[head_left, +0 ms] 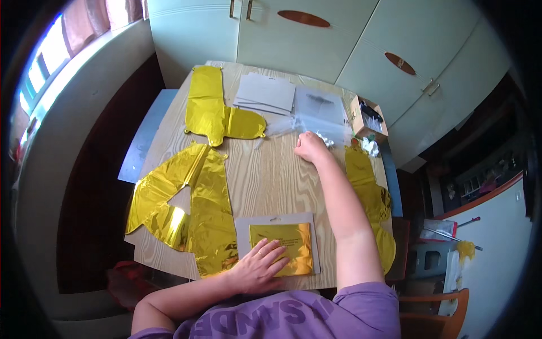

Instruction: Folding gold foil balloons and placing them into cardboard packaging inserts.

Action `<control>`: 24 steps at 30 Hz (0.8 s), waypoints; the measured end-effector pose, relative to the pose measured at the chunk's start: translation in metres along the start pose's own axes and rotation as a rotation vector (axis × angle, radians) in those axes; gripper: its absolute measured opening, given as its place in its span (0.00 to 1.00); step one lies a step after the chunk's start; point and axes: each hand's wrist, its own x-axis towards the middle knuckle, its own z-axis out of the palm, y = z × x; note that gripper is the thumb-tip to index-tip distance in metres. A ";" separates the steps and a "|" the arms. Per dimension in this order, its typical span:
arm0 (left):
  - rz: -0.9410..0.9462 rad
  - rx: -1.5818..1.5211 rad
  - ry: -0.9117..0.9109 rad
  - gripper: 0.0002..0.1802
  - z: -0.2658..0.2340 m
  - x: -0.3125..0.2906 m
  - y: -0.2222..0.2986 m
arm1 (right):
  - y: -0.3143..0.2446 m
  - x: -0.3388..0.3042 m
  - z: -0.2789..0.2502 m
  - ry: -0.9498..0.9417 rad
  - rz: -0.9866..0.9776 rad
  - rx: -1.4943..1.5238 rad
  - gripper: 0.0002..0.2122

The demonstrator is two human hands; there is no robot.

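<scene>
My left hand (pixel 261 263) lies flat with its fingers spread on a folded gold foil balloon (pixel 296 248). That balloon rests on a grey backing card (pixel 243 229) with a hang slot, at the near edge of the table. My right arm is stretched toward the far side. There my right hand (pixel 311 148) is curled closed just short of some clear plastic bags (pixel 324 127); what its fingers hold, if anything, is hidden. A thin clear strip lies on the wood to its left.
Flat gold foil balloons lie at the far left (pixel 206 104), near left (pixel 212 209) and right edge (pixel 367 192) of the wooden table (pixel 271 181). Beyond are stacked grey cards (pixel 264 93), a small wooden box (pixel 370 118) holding dark items, and crumpled white paper (pixel 370 147).
</scene>
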 end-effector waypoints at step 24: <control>0.156 0.022 0.174 0.11 0.012 -0.017 0.003 | -0.118 -0.449 -0.003 0.341 -0.197 0.195 0.10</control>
